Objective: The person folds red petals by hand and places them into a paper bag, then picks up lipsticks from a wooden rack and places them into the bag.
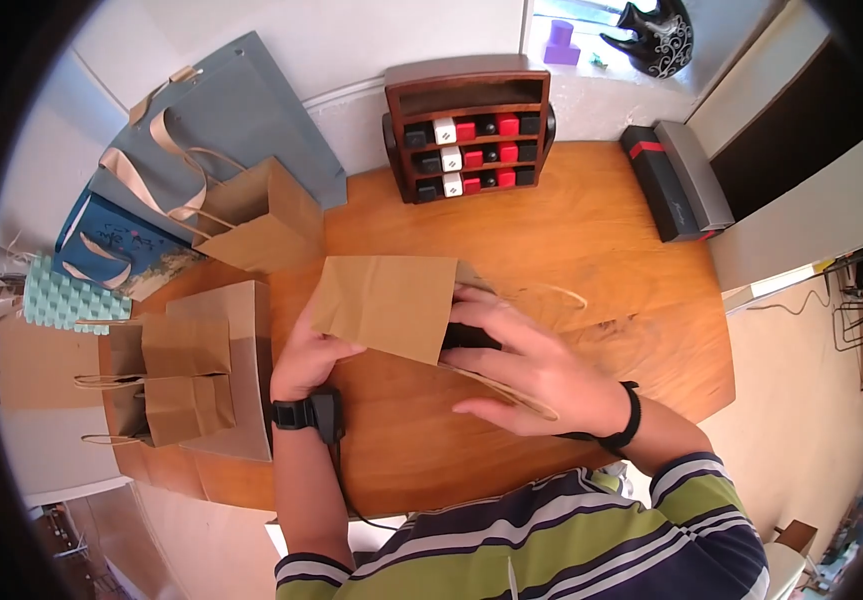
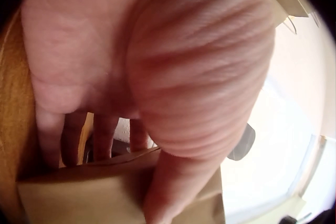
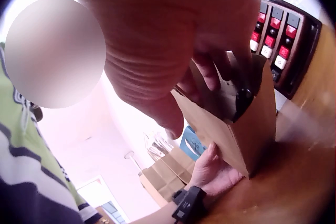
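Note:
A small brown paper bag (image 1: 386, 305) lies tilted over the table, its mouth toward the right. My left hand (image 1: 306, 350) grips its left end, the thumb on the near side and the fingers on the far side. The fingers of my right hand (image 1: 541, 370) reach into the mouth, fingertips hidden, while the right thumb stands apart outside the bag. Between those fingers shows a dark thing; the right wrist view shows it as a glossy black object (image 3: 244, 100) just inside the opening. A twisted-paper handle passes under the right hand.
Several more bags stand at the left, among them a large grey-blue bag (image 1: 241, 120), a blue bag (image 1: 121, 240) and a brown bag (image 1: 186, 375). A wooden rack (image 1: 471, 90) of black, white and red cubes stands at the back. Dark long boxes (image 1: 661, 190) lie at the right.

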Available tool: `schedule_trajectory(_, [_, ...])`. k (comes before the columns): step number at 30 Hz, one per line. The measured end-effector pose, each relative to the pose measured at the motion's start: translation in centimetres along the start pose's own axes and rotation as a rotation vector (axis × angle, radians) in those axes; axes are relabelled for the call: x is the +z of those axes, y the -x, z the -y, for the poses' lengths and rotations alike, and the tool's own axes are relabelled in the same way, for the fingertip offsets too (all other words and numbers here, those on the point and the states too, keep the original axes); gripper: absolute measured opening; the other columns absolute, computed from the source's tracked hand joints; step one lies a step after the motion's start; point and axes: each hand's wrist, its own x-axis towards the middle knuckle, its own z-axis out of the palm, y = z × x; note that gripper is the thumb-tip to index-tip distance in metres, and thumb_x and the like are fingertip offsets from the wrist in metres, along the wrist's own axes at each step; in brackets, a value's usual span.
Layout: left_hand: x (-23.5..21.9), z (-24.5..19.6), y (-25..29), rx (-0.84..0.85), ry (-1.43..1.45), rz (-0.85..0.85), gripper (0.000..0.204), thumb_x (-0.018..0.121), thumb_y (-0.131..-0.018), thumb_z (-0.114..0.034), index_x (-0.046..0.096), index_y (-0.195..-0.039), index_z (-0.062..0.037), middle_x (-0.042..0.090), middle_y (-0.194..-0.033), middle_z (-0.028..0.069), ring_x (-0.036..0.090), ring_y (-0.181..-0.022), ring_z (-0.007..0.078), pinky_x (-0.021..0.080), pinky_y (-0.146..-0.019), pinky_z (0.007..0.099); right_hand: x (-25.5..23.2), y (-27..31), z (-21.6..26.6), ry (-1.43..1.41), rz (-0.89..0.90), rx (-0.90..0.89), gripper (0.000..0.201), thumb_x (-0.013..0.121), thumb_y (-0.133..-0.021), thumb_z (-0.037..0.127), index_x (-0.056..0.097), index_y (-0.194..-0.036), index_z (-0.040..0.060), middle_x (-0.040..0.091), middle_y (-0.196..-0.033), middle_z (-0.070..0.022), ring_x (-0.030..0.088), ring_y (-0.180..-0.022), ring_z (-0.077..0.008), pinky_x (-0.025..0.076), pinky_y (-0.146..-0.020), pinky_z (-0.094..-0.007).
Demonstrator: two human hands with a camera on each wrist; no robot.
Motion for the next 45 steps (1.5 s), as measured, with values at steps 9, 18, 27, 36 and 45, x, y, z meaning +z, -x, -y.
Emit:
schedule_trajectory(9, [-2.5,1.5,0.6,-0.05,0.065,-0.079,0.082,0.083,-0.08,0.006,0.046,-0.152,-0.0009,0.061,-0.143,0.0071,0.06,-0.13,0.0207,0.049,-0.108,0.037,-2.5,1.5,1.9,0.171,0.029,0.12,0.038,0.089,-0.072,0.015,0.072,-0.102,-0.0026,0.066,-0.109,-0.0168,0.064,-0.1,-0.0363,0.055,-0.086,-0.0442])
schedule_trajectory(18, [-1.9,1.1,-0.2,0.033,-0.083,-0.008,0.07,0.069,-0.101,-0.028,0.036,-0.16,-0.0082,0.047,-0.157,0.0226,0.053,-0.139,0.0319,0.049,-0.111,0.0444,-1.8,1.4,1.6,0.255,0.063,0.045,0.035,0.081,-0.068,0.019,0.069,-0.093,-0.0031,0.062,-0.109,-0.0184,0.059,-0.099,-0.0315,0.052,-0.081,-0.042])
schedule_trajectory(27, [0.6,-0.6,-0.5,0.053,-0.125,0.014,0.069,0.071,-0.1,-0.03,0.039,-0.158,-0.0102,0.049,-0.155,0.0227,0.053,-0.137,0.0291,0.048,-0.111,0.0415,-1.8,1.8,0.4,0.233,0.244,0.205,0.031,0.083,-0.076,0.017,0.07,-0.1,0.0006,0.06,-0.12,-0.021,0.064,-0.097,-0.0372,0.056,-0.078,-0.0445])
schedule_trajectory(36, [-0.1,-0.2,-0.4,0.032,-0.08,-0.001,0.068,0.073,-0.098,-0.025,0.041,-0.157,-0.0105,0.05,-0.155,0.0211,0.053,-0.136,0.0263,0.048,-0.11,0.0382,-1.9,1.8,-0.2,0.245,0.188,0.157,0.022,0.08,-0.081,0.015,0.07,-0.094,0.0003,0.061,-0.114,-0.0186,0.068,-0.089,-0.0347,0.057,-0.07,-0.0424])
schedule_trajectory(45, [-3.8,2.3,0.9,-0.033,0.133,-0.106,0.077,0.082,-0.08,0.007,0.049,-0.149,0.0005,0.061,-0.144,0.011,0.06,-0.131,0.0254,0.051,-0.109,0.0416,-1.7,2.0,-0.4,0.189,-0.042,0.175,0.023,0.074,-0.08,-0.001,0.072,-0.103,-0.0028,0.063,-0.119,-0.0209,0.07,-0.087,-0.0321,0.058,-0.067,-0.0393])
